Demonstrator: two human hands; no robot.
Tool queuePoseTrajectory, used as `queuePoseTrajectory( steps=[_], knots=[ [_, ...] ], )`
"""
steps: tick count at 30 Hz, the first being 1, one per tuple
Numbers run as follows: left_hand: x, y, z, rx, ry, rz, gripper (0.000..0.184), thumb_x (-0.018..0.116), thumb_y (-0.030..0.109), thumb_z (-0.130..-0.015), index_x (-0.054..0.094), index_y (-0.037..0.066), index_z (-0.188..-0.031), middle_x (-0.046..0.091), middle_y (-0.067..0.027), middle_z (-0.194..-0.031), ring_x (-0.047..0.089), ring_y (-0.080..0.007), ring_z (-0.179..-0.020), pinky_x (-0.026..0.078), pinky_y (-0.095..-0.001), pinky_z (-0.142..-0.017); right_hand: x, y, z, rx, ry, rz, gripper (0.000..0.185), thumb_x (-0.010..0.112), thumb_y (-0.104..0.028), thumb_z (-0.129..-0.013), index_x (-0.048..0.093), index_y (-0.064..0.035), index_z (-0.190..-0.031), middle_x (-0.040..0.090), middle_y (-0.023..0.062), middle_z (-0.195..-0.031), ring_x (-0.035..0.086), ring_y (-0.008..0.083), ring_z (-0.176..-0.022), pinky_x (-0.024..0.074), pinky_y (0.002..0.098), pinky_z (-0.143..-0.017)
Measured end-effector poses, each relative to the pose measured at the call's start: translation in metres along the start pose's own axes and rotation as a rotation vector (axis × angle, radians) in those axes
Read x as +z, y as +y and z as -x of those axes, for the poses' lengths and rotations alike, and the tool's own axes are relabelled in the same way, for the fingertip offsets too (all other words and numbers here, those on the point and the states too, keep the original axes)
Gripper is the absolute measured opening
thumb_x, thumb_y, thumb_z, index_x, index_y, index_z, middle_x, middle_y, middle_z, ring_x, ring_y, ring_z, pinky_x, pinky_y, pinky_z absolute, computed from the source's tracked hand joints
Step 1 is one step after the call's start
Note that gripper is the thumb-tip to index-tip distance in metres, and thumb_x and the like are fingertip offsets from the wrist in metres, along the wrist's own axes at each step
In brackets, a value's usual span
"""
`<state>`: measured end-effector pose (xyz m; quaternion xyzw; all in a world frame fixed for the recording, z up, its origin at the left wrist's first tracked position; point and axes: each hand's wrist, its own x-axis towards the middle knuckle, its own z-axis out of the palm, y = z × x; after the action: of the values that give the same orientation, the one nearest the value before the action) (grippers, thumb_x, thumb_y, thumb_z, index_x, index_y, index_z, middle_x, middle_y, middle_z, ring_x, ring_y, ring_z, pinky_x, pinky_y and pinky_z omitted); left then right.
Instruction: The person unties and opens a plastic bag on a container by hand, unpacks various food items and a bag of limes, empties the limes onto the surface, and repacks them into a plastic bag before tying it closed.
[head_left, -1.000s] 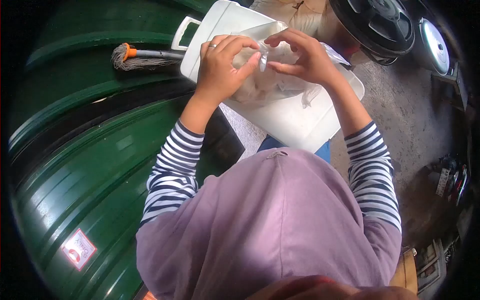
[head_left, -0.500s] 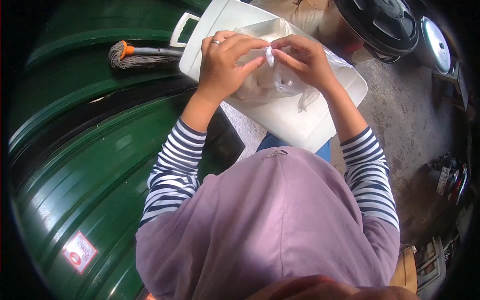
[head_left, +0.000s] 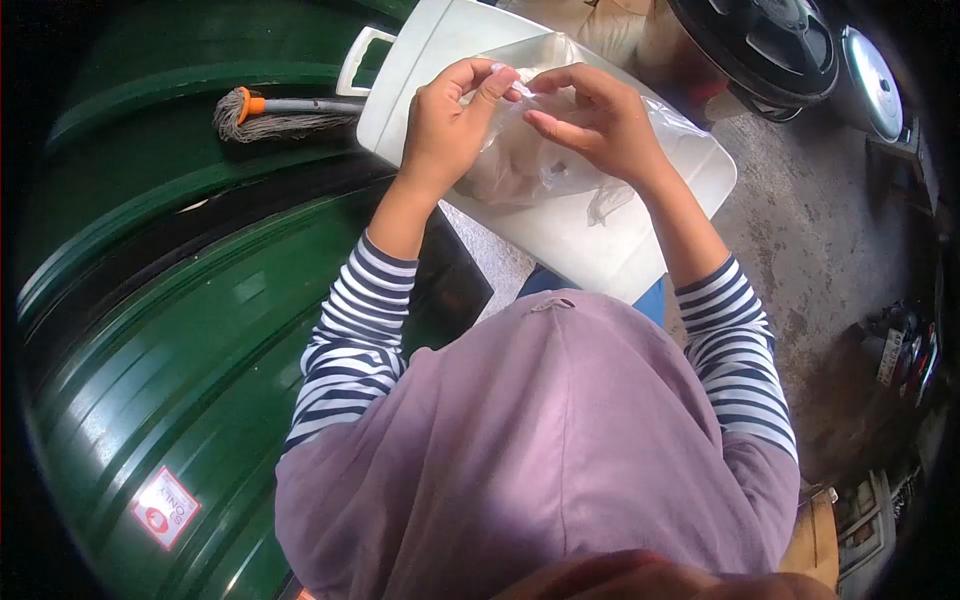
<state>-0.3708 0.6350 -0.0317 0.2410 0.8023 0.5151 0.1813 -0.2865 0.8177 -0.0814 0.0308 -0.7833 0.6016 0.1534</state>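
A clear plastic bag with pale contents lies on a white plastic lid or box top. My left hand pinches the bag's twisted white top between thumb and fingertips, above the far part of the bag. My right hand is just to the right, thumb and index finger apart, with the index fingertip close to the twisted top. Whether that fingertip touches the plastic is hard to tell. Loose plastic spreads out under my right wrist.
A string mop head with an orange collar lies left of the white lid, against green corrugated metal. Beyond the lid's far right stand a black-lidded bin and a silver pot lid. Concrete floor runs along the right.
My left hand has tilted, drawing the twisted top slightly left and up. My right hand's thumb and index finger have parted from their pinch on it.
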Motion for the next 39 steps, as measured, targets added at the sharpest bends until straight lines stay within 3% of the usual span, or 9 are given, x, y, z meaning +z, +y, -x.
queuePoseTrajectory(
  steps=[4,10,16,19,22,25,28,34,39],
  knots=[
    [0.000,-0.001,0.000,-0.005,-0.027,0.064,0.026,0.060,0.025,-0.100,0.067,0.000,-0.104,0.070,-0.0057,-0.093,0.063,-0.0110,-0.088,0.048,-0.0246,-0.083,0.003,-0.001,0.001,0.006,0.070,0.019,0.027,0.080,-0.023,-0.079,0.071,-0.0088,-0.101,0.070,0.0063,-0.094,0.066,0.0224,-0.082,0.0512,0.0311,-0.071],
    [-0.017,0.001,0.008,0.173,-0.132,-0.177,0.018,0.060,0.018,-0.098,0.068,0.001,-0.098,0.068,-0.0031,-0.095,0.058,-0.0099,-0.096,0.044,-0.0244,-0.089,0.007,-0.004,0.005,-0.077,0.111,0.013,0.017,0.078,-0.013,-0.078,0.072,-0.0108,-0.093,0.069,0.0067,-0.092,0.066,0.0251,-0.085,0.0527,0.0322,-0.073],
    [-0.017,0.019,0.012,-0.018,-0.097,-0.235,0.018,0.070,0.021,-0.091,0.073,0.003,-0.094,0.067,0.0000,-0.085,0.059,-0.0068,-0.076,0.046,-0.0219,-0.071,0.012,-0.003,0.008,-0.159,0.143,0.082,0.020,0.078,-0.002,-0.077,0.072,-0.0060,-0.096,0.070,0.0075,-0.093,0.069,0.0208,-0.086,0.0536,0.0303,-0.076],
    [-0.015,0.020,0.011,0.011,-0.097,-0.262,0.019,0.074,0.022,-0.088,0.074,0.004,-0.093,0.067,0.0018,-0.079,0.056,-0.0044,-0.068,0.044,-0.0213,-0.062,0.012,0.002,0.008,-0.196,0.156,0.077,0.019,0.078,-0.002,-0.077,0.072,-0.0063,-0.095,0.070,0.0073,-0.092,0.069,0.0213,-0.084,0.0539,0.0301,-0.074],
    [-0.015,0.022,0.009,0.111,-0.088,-0.310,0.017,0.077,0.021,-0.084,0.075,0.005,-0.091,0.070,0.0006,-0.079,0.060,-0.0071,-0.070,0.046,-0.0244,-0.067,0.012,0.001,0.009,-0.198,0.152,0.098,0.018,0.078,-0.002,-0.077,0.072,-0.0061,-0.094,0.071,0.0071,-0.093,0.069,0.0213,-0.084,0.0541,0.0299,-0.073],
    [-0.021,0.022,0.006,0.421,-0.072,-0.609,0.015,0.080,0.021,-0.079,0.076,0.010,-0.089,0.071,0.0013,-0.081,0.064,-0.0122,-0.078,0.045,-0.0307,-0.077,0.012,-0.001,0.009,-0.177,0.157,0.135,0.017,0.078,-0.003,-0.077,0.072,-0.0059,-0.093,0.071,0.0065,-0.093,0.070,0.0211,-0.085,0.0542,0.0301,-0.073],
    [-0.020,0.038,0.007,0.462,-0.063,-0.822,0.013,0.080,0.022,-0.075,0.077,0.016,-0.086,0.072,0.0029,-0.083,0.064,-0.0162,-0.088,0.039,-0.0354,-0.086,0.013,0.000,0.008,-0.201,0.169,0.137,0.017,0.078,-0.003,-0.077,0.071,-0.0062,-0.092,0.071,0.0060,-0.092,0.070,0.0209,-0.084,0.0543,0.0302,-0.073],
    [-0.019,0.042,-0.005,0.544,-0.149,-0.900,0.010,0.078,0.022,-0.073,0.071,0.019,-0.080,0.069,0.0077,-0.077,0.062,-0.0161,-0.089,0.035,-0.0363,-0.084,0.014,0.001,0.007,-0.162,0.169,0.116,0.014,0.079,-0.010,-0.075,0.072,-0.0133,-0.087,0.071,0.0038,-0.089,0.068,0.0234,-0.084,0.0542,0.0329,-0.071],
    [-0.019,0.044,-0.011,0.580,-0.214,-0.953,0.011,0.077,0.021,-0.071,0.069,0.019,-0.078,0.068,0.0070,-0.076,0.062,-0.0165,-0.090,0.035,-0.0358,-0.084,0.010,0.003,0.005,-0.175,0.097,0.128,0.019,0.080,-0.005,-0.076,0.072,-0.0065,-0.092,0.071,0.0059,-0.090,0.069,0.0206,-0.082,0.0541,0.0296,-0.072]
  ],
)
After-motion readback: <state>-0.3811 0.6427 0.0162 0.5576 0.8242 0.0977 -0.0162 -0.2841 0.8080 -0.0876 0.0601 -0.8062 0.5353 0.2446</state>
